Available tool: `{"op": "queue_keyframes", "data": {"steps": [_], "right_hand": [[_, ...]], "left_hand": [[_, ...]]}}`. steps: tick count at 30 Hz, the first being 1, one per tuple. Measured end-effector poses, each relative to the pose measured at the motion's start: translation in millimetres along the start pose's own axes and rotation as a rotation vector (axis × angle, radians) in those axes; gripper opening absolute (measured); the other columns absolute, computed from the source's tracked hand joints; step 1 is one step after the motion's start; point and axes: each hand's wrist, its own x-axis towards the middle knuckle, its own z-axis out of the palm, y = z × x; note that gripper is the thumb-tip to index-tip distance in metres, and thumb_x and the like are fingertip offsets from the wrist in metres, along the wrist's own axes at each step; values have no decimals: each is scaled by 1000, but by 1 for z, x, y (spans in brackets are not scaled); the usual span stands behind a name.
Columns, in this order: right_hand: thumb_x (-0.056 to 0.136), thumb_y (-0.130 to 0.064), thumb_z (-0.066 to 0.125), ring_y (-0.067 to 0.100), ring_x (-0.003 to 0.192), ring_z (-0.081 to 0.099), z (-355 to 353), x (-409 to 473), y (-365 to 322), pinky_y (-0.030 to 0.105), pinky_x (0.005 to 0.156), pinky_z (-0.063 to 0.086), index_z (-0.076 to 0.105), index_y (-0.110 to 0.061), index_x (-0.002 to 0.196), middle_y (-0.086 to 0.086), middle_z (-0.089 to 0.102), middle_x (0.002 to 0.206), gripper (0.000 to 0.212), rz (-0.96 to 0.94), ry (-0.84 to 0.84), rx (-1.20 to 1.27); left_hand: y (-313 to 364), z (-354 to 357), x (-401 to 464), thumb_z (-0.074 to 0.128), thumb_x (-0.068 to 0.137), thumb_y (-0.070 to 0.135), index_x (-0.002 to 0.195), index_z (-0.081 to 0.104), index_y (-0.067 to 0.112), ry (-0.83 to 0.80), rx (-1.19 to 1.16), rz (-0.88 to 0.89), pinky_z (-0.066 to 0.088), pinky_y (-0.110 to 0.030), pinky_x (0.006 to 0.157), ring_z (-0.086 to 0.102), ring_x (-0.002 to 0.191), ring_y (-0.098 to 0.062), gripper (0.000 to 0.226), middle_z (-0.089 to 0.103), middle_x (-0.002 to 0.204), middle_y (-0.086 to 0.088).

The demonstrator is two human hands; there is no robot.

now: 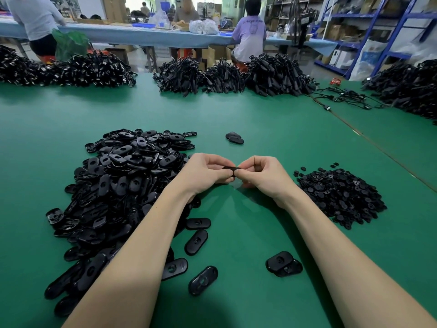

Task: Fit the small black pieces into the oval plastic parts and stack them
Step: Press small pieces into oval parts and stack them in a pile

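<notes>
A large heap of oval plastic parts (123, 185) is being kept at the left of the green table (260, 119), with a few loose ovals lying on the mat near its lower edge. Just right of the heap, the left hand (203, 172) is being held above the mat with its fingers curled, and one oval part (230, 169) is being pinched at its left end. The same part is being gripped at its right end by the right hand (262, 174), so that it is being held edge-on between the two hands, touching both. Whether a small piece is being pressed into it cannot be told, as the fingers are covering it. Further right, a pile of small black pieces (340, 195) is lying beside the right wrist. A short stack of ovals (234, 138) is sitting beyond the hands.
</notes>
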Motion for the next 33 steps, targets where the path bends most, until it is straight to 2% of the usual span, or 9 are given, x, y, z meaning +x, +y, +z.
{"op": "queue_keyframes", "data": {"steps": [10,23,28,33], "right_hand": [[86,-8,78,8,53,64,0,-2,-1,23,62,56,68,-11,84,-6,69,62,11,-1,5,-14],[84,-8,77,11,54,66,4,-2,0,38,73,58,68,-12,82,-4,70,64,10,-11,41,-51],[88,-8,77,13,61,66,2,-3,0,42,81,61,68,-12,87,0,70,73,10,-33,7,9],[86,-9,77,15,60,67,1,-6,0,35,67,63,71,-20,101,-5,69,79,19,-157,-8,-69]], "left_hand": [[1,0,-1,71,86,-5,94,73,7,5,18,12,59,-20,77,74,73,-16,14,77,86,-16],[-1,4,0,72,84,1,91,75,14,76,137,25,57,-33,94,74,78,-16,14,78,81,-10],[-1,5,0,71,84,1,92,73,13,72,83,15,55,-39,98,73,84,-22,15,78,88,-13],[0,3,2,76,83,5,99,65,9,108,-84,-15,58,-36,92,74,82,-25,20,77,91,-17]]}}
